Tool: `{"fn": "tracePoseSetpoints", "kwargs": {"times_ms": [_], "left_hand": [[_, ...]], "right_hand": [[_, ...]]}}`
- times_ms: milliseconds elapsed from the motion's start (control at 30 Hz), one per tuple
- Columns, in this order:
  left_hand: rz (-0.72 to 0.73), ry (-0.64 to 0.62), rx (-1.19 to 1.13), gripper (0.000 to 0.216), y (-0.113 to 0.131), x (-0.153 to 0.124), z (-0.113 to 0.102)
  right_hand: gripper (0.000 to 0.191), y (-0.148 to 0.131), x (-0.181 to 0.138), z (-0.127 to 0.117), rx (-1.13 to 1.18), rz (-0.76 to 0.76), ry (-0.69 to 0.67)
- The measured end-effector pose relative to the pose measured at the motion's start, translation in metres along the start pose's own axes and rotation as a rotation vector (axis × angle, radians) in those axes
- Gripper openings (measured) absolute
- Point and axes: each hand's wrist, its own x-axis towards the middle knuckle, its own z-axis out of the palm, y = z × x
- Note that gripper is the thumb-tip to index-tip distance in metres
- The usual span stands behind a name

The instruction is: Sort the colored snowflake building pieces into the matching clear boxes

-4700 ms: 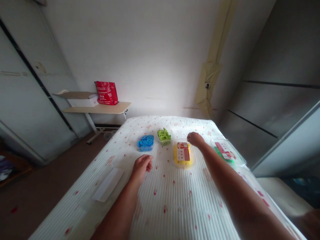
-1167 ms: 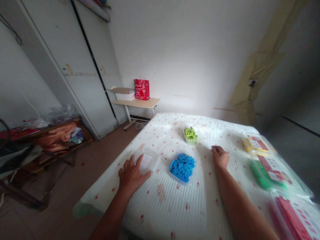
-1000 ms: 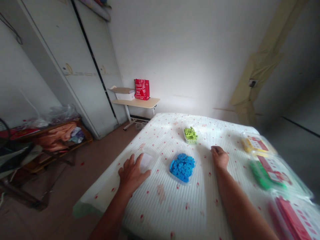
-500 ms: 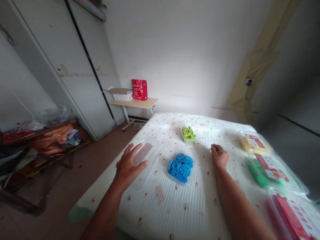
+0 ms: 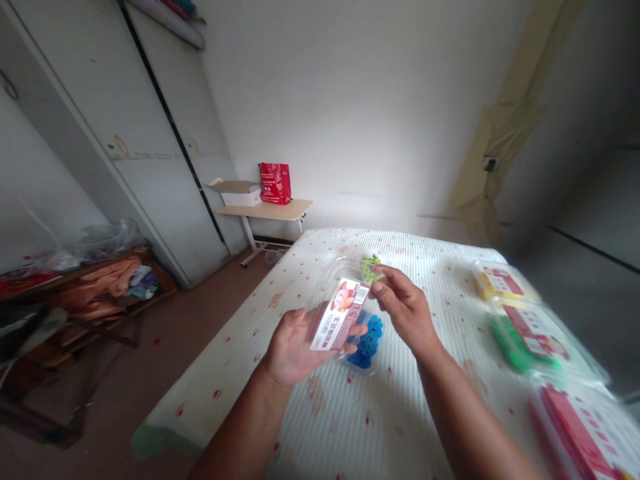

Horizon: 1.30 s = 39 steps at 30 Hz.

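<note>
Lifted off the left side of the cloth, the clear lid now slants lengthwise toward the far edge, above the blue pieces. Left hand cradles it from below; right hand pinches its right side.

Lid: clear thin plastic, smooth, glossy; its label is looking like smooth printed paper. Blue pieces: plastic, appearing matt from where I am standing. Light green pieces: plastic-looking, blurring behind the lid. Lidded boxes, right: clear plastic, their glossy tops catching light. Covering: matt cloth, showing ribs. Red bag: shiny, looking plastic-coated. Carton: matt cardboard. Side table: smooth, wood-looking top. Wall: matt paint. Tape: wrinkling, faintly shiny. Orange heap: soft cloth, creasing. Bags: clear plastic, crumpling, glinting.
</note>
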Motion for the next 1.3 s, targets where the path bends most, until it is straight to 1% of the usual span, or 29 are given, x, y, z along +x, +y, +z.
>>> {"fn": "tracePoseSetpoints", "kwargs": {"times_ms": [33, 67, 133, 200, 233, 267, 367, 433, 533, 600, 700, 800, 867, 900, 967, 1067, 1133, 1300], "left_hand": [[-0.006, 0.039, -0.002, 0.066, -0.002, 0.004, -0.001], [-0.003, 0.105, 0.013, 0.064, -0.003, 0.008, -0.004], [0.056, 0.314, 0.128, 0.051, -0.007, 0.016, -0.013], [0.137, 0.543, 0.375, 0.035, -0.011, 0.024, -0.026], [0.156, 0.62, 0.53, 0.03, -0.014, 0.027, -0.032], [0.161, 0.67, 0.687, 0.027, -0.016, 0.03, -0.038], [0.127, 0.722, 1.098, 0.024, -0.022, 0.038, -0.048], [0.077, 0.742, 1.314, 0.021, -0.024, 0.043, -0.05], [-0.056, 0.765, 1.55, 0.02, -0.026, 0.048, -0.048], [-0.111, 0.773, 1.623, 0.02, -0.027, 0.05, -0.048], [-0.12, 0.77, 1.615, 0.019, -0.028, 0.054, -0.05], [-0.115, 0.752, 1.56, 0.018, -0.029, 0.057, -0.055], [-0.115, 0.736, 1.506, 0.017, -0.027, 0.058, -0.059], [-0.115, 0.727, 1.472, 0.015, -0.026, 0.058, -0.061], [-0.118, 0.707, 1.389, 0.013, -0.023, 0.061, -0.066], [-0.129, 0.688, 1.243, 0.02, -0.019, 0.07, -0.074], [-0.141, 0.684, 1.143, 0.026, -0.017, 0.079, -0.078], [-0.161, 0.638, 0.915, 0.032, -0.02, 0.103, -0.085]], "right_hand": [[0.033, 0.002, 0.0, -0.001, 0.002, 0.032, 0.028], [0.034, 0.004, 0.0, -0.003, -0.014, 0.071, 0.043], [0.038, 0.01, 0.001, -0.009, -0.085, 0.18, 0.034], [0.041, 0.017, 0.002, -0.015, -0.201, 0.301, -0.011], [0.04, 0.021, 0.002, -0.017, -0.28, 0.344, -0.037], [0.038, 0.025, 0.002, -0.019, -0.369, 0.371, -0.059], [0.033, 0.037, 0.0, -0.02, -0.602, 0.413, -0.103], [0.03, 0.047, -0.001, -0.018, -0.674, 0.451, -0.135], [0.029, 0.061, -0.002, -0.019, -0.735, 0.48, -0.185], [0.029, 0.07, -0.003, -0.021, -0.775, 0.476, -0.202], [0.026, 0.081, -0.005, -0.025, -0.781, 0.462, -0.19], [0.022, 0.088, -0.007, -0.027, -0.788, 0.443, -0.16], [0.02, 0.09, -0.007, -0.027, -0.773, 0.463, -0.153], [0.019, 0.09, -0.007, -0.028, -0.734, 0.492, -0.151], [0.021, 0.09, -0.006, -0.029, -0.572, 0.581, -0.141], [0.032, 0.089, -0.006, -0.029, -0.335, 0.684, -0.107], [0.036, 0.089, -0.006, -0.029, -0.239, 0.716, -0.089], [0.034, 0.091, -0.007, -0.026, -0.027, 0.77, -0.045]]}}
